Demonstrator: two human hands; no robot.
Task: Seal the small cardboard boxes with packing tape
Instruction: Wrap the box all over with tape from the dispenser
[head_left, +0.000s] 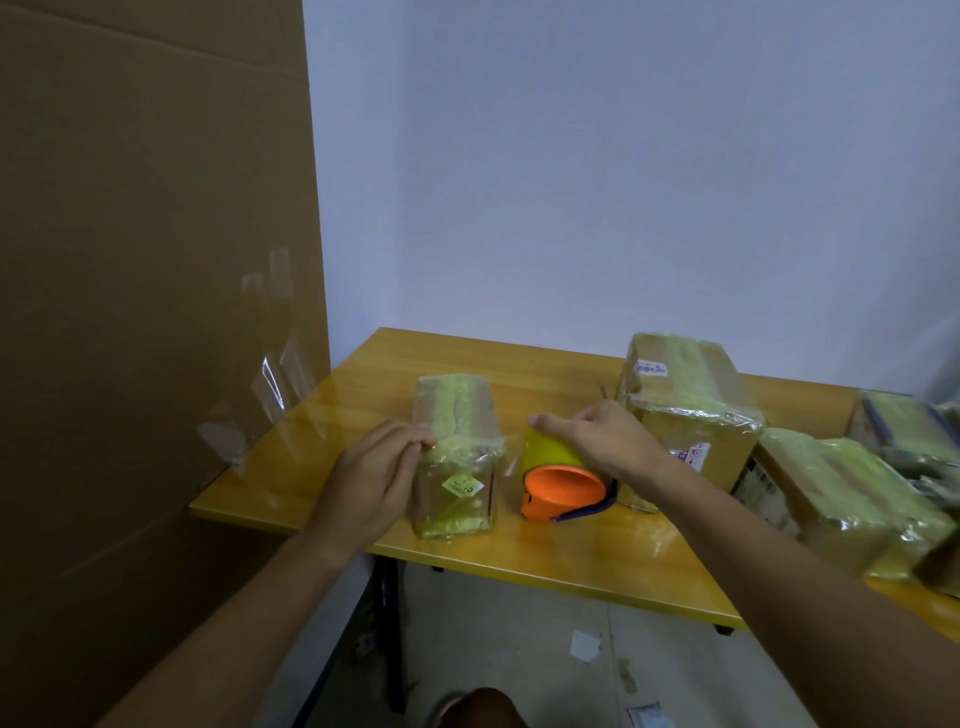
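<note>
- Cardboard, small box (456, 457), stands on the yellow table (545, 379) near the front edge, already wrapped in shiny tape with a greenish band along the top and a small yellow label on the near face.
- My left hand (371, 480) rests against the box's left side, fingers curled at the upper corner. I judge this steadies the box and pins the tape end so it does not lift.
- My right hand (605, 441) grips the tape dispenser (563, 478), a yellow-green roll on an orange core with a purple piece underneath, just right of the box. It is tilted toward the box, probably to draw or cut a strip; a clear film seems to run between the two, but it is too faint to be sure.
- Finished boxes (685, 410) sit behind my right hand, with more stacked at the far right, likely set aside so the working spot stays free.
- Big cardboard sheet (156, 312) stands at the left, with loose clear tape strips (280, 374) stuck to its edge.
- Paper scraps (584, 646) lie on the floor under the table.
</note>
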